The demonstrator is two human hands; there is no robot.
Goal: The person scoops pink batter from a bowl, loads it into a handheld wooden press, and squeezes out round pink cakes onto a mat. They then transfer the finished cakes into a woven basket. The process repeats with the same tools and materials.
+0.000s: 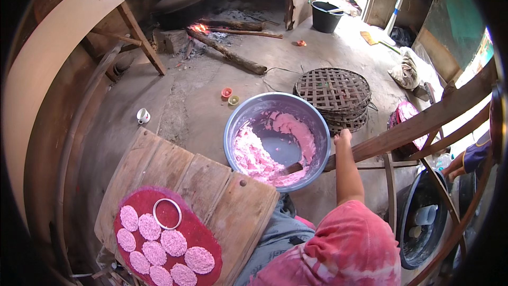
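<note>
Basin [283,151] of blue-grey plastic sits at the centre of the frame, its pink mixture [251,151] heaped against the left wall and smeared up the right one. The right hand [343,136] is at the basin's right side, just beside the rim, so the relation that seems to count is that the mixture lies to its left and lower in the frame, across the bowl's width. Its fingers are curled in, but I cannot tell whether they pinch the rim or stand apart from it. The left hand is out of view, which leaves the right as the nearer of the two hands. Round in outline, the basin has no long axis, and its mouth faces up. A brown wooden stick [291,169] rests in the lower part of the bowl, its long axis rising slightly from lower left to right, the left end pointing into the mixture. At lower left, the desk [201,180] carries flat pink rounds [173,243] on a red sheet [203,233].
</note>
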